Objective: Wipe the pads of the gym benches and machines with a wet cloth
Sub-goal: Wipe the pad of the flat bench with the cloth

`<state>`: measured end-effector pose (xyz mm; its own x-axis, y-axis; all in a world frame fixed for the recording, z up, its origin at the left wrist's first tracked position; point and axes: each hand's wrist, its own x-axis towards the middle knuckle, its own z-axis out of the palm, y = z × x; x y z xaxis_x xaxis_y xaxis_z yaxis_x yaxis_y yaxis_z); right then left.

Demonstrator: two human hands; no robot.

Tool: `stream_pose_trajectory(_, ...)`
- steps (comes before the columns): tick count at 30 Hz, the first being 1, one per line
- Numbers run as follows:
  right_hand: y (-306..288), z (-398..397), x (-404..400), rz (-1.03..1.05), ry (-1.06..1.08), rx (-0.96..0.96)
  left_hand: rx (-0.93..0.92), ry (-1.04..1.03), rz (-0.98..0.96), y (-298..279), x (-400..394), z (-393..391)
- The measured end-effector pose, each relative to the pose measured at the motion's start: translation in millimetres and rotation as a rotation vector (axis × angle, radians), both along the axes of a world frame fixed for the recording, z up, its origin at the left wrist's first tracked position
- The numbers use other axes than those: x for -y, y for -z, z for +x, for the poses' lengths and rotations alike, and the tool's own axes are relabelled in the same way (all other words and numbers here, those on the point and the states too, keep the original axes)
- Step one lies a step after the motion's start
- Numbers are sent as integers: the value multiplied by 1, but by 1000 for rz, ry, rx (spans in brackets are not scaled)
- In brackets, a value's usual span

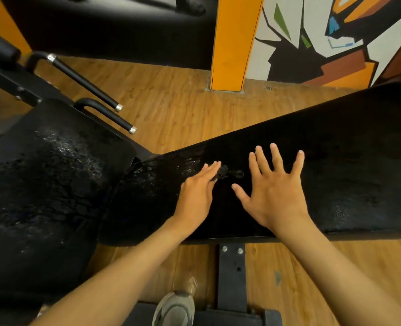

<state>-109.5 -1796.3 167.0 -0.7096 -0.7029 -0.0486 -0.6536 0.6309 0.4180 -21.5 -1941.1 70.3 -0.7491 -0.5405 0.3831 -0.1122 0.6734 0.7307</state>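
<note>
Grip: both hands are lying flat, released; left hand point(196, 191) touching a dark cloth point(225, 173), right hand point(274, 191) pressing the bench pad point(359, 161).
Handling: cloth is likely soft, wet; bunch it under the fingers.

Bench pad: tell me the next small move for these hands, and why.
Probably curl the left hand round the small dark cloth at its fingertips. Both hands are open, the right hand spread flat on the long bench pad, so nothing is held to wipe with. The pad to the right looks less wet than the left end.
</note>
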Motion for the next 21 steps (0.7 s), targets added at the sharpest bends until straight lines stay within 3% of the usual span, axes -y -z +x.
stream_pose_trajectory(7,0,0,5,23,10,-5,210,-79,120,-14,89,-108)
stream_pose_trajectory(15,-1,0,7,53,24,-22,-25,25,0,6,5,4)
stream_pose_trajectory(21,-4,3,8,35,33,-20,85,5,49,-5,68,-73)
